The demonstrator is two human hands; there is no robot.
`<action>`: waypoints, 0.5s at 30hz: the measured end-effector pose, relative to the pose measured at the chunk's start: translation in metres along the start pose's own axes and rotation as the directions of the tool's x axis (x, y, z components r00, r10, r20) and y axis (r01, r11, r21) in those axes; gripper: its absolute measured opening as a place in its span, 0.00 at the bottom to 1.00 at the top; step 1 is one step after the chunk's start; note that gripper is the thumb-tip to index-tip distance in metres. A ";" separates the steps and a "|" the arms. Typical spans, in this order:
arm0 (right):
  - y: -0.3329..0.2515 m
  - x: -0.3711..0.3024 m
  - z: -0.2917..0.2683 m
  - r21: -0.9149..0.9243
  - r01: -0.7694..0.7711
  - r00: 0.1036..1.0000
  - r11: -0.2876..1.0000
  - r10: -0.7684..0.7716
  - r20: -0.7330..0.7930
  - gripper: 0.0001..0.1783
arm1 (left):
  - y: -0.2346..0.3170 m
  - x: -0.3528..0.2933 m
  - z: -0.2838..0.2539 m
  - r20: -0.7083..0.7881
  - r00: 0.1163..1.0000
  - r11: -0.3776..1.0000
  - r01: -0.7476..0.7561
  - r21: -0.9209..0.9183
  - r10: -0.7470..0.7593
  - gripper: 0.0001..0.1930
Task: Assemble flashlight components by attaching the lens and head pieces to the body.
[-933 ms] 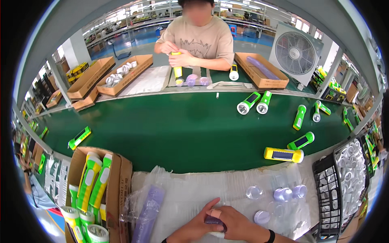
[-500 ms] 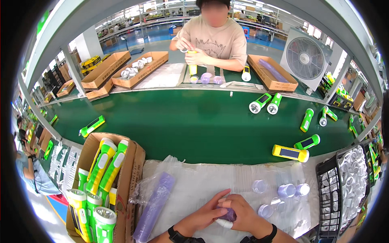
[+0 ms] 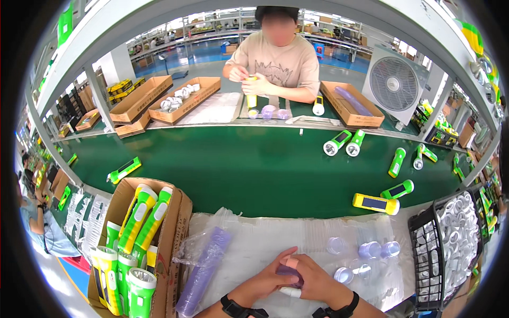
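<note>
Low in the view, my left hand [image 3: 266, 280] and my right hand [image 3: 314, 276] meet, both closed round a purple see-through lens [image 3: 289, 272]. A white ring [image 3: 290, 291] shows just under the lens, between the hands; my fingers partly hide both. A finger of my right hand has a tan bandage. On the work surface to the right of my hands lie several clear round lenses [image 3: 369, 249]. A long purple stack of lenses [image 3: 204, 273] in torn clear plastic wrap lies to the left.
A cardboard box [image 3: 177, 222] of green and yellow flashlights stands at left. At right is a black basket [image 3: 424, 249] full of white rings. Beyond runs a green conveyor belt [image 3: 254, 169] bearing several flashlights. Across it, a co-worker [image 3: 281, 58] holds a yellow flashlight.
The view has tilted and shifted slightly. My hands stay together round the lens and ring, fingers a little changed. The co-worker's upper hand has moved slightly.
</note>
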State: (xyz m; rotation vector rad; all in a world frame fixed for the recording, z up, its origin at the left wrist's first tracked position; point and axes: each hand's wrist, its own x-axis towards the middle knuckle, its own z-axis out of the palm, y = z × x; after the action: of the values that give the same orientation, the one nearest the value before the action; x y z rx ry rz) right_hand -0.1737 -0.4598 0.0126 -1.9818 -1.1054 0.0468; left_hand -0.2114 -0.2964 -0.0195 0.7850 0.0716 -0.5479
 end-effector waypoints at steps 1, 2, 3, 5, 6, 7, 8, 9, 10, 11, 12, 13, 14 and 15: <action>0.000 0.000 -0.001 0.091 -0.041 0.999 0.995 0.041 0.003 0.38 | 0.003 0.000 0.001 0.018 1.000 1.000 0.008 0.005 -0.008 0.43; 0.001 0.000 -0.001 0.182 -0.080 0.997 0.980 0.080 0.007 0.41 | 0.006 -0.001 0.002 0.016 1.000 0.999 0.021 -0.044 -0.021 0.42; 0.001 -0.001 -0.002 0.169 -0.088 0.996 0.982 0.091 -0.008 0.41 | 0.010 -0.002 0.003 0.016 0.999 0.995 0.036 -0.091 -0.035 0.42; 0.002 -0.003 -0.003 0.226 -0.011 1.000 0.974 0.010 0.002 0.43 | 0.010 -0.003 0.001 0.034 0.999 0.995 0.024 -0.095 -0.021 0.43; 0.002 0.000 -0.003 0.213 -0.017 1.000 0.977 0.021 -0.013 0.43 | 0.009 -0.003 -0.001 0.037 0.999 0.995 0.003 -0.103 0.001 0.43; 0.001 0.005 -0.003 0.174 0.069 0.998 0.982 -0.070 -0.004 0.41 | 0.009 -0.004 -0.004 0.052 0.999 0.996 0.015 -0.092 -0.010 0.43; 0.000 0.008 -0.004 0.135 0.156 0.987 0.978 -0.159 0.009 0.39 | 0.009 -0.005 -0.007 0.051 0.997 0.995 0.054 -0.079 -0.050 0.44; -0.001 0.006 -0.006 0.125 0.153 0.988 0.980 -0.153 -0.008 0.39 | 0.007 -0.005 -0.009 0.048 0.995 0.994 0.091 -0.066 -0.088 0.45; -0.004 0.004 -0.005 0.135 0.080 0.993 0.988 -0.091 0.079 0.37 | -0.004 -0.003 -0.019 0.067 0.994 0.993 0.095 -0.063 -0.091 0.46; -0.005 0.002 -0.006 0.142 0.000 0.986 0.990 -0.024 0.163 0.35 | -0.007 0.000 -0.020 0.072 0.993 0.994 0.100 -0.051 -0.097 0.46; -0.004 0.000 -0.006 0.140 0.003 0.988 0.990 -0.025 0.151 0.35 | -0.009 0.002 -0.020 0.094 0.991 0.994 0.096 -0.051 -0.091 0.46; -0.003 -0.002 -0.005 0.122 0.018 0.993 0.992 -0.033 0.116 0.33 | -0.010 0.004 -0.020 0.116 0.989 0.994 0.093 -0.052 -0.086 0.46; -0.002 -0.002 -0.004 0.103 0.033 0.996 0.994 -0.042 0.083 0.32 | -0.010 0.005 -0.020 0.117 0.989 0.994 0.096 -0.044 -0.090 0.46; -0.002 -0.001 -0.003 0.103 0.035 0.996 0.994 -0.043 0.075 0.32 | -0.010 0.006 -0.020 0.103 0.991 0.995 0.093 -0.032 -0.089 0.45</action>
State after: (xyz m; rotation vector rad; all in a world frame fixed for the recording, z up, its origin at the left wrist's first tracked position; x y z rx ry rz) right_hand -0.1741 -0.4619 0.0154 -1.8803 -1.1683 0.1577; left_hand -0.2086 -0.2908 -0.0420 0.7195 0.0235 -0.6705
